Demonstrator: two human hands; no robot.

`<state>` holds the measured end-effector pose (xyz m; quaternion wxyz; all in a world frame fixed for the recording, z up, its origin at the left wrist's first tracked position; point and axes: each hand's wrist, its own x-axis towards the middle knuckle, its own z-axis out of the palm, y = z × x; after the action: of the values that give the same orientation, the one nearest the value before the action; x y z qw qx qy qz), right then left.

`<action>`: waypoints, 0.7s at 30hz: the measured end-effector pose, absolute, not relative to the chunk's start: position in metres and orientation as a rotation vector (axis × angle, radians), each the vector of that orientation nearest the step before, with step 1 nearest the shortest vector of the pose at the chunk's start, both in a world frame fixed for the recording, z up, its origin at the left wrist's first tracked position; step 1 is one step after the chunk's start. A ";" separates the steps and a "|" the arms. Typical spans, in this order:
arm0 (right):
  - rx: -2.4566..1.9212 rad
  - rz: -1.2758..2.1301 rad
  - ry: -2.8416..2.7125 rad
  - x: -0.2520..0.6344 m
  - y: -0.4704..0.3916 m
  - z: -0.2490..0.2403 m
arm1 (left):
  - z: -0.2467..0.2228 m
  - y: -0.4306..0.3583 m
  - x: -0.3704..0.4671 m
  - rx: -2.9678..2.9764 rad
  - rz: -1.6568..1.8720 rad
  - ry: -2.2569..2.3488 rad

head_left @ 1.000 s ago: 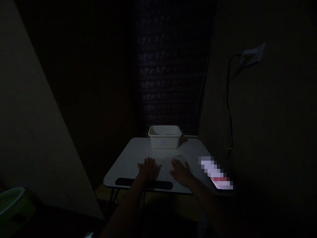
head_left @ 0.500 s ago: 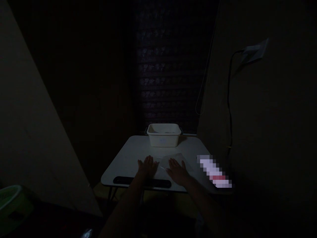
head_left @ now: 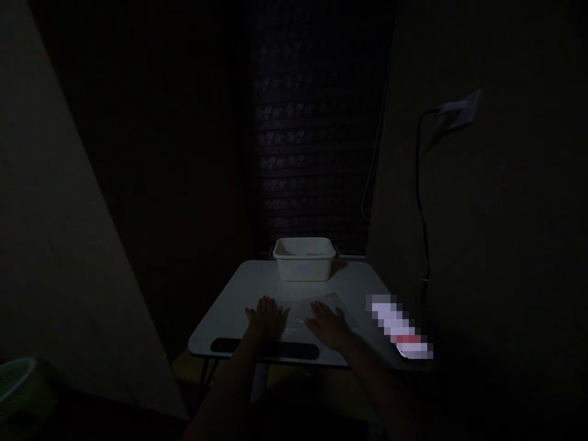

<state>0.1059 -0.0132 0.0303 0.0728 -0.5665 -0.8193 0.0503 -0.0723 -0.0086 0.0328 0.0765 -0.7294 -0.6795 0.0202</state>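
A clear plastic bag or sheet (head_left: 301,311) lies flat on the white table (head_left: 225,309), its outline faint in the dim light. My right hand (head_left: 328,323) rests on its right part, palm down with the fingers stretched out. Palm down too, my left hand (head_left: 265,315) lies with spread fingers at the left end of the clear plastic; how much plastic is under it cannot be made out. Behind both hands stands a white plastic tub (head_left: 304,269) with dark side handles. Its contents are too dim to name.
A black strip (head_left: 220,345) runs along the table's near edge. On the right edge lies a bright, pixelated object (head_left: 395,323). A cord (head_left: 419,177) hangs from a wall outlet (head_left: 463,111). A green basket (head_left: 25,392) stands on the floor at left.
My left hand has slid a little left, away from my right hand, which stays on the plastic. The view has tilted slightly, so the table and tub sit lower in it.
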 end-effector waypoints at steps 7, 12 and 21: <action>-1.751 0.051 -2.431 0.106 -0.012 0.025 | 0.024 -0.029 -0.019 -2.249 0.003 -1.963; -1.772 0.026 -2.458 0.121 -0.011 0.014 | 0.020 -0.038 -0.024 -2.303 0.002 -1.959; -1.811 0.092 -2.483 0.128 -0.007 0.013 | 0.025 -0.031 -0.063 -2.180 0.025 -2.086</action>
<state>0.1279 -0.0071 0.0129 0.0336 -0.5888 -0.8070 0.0299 -0.0631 -0.0315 0.0253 0.0623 -0.7210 -0.6900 0.0084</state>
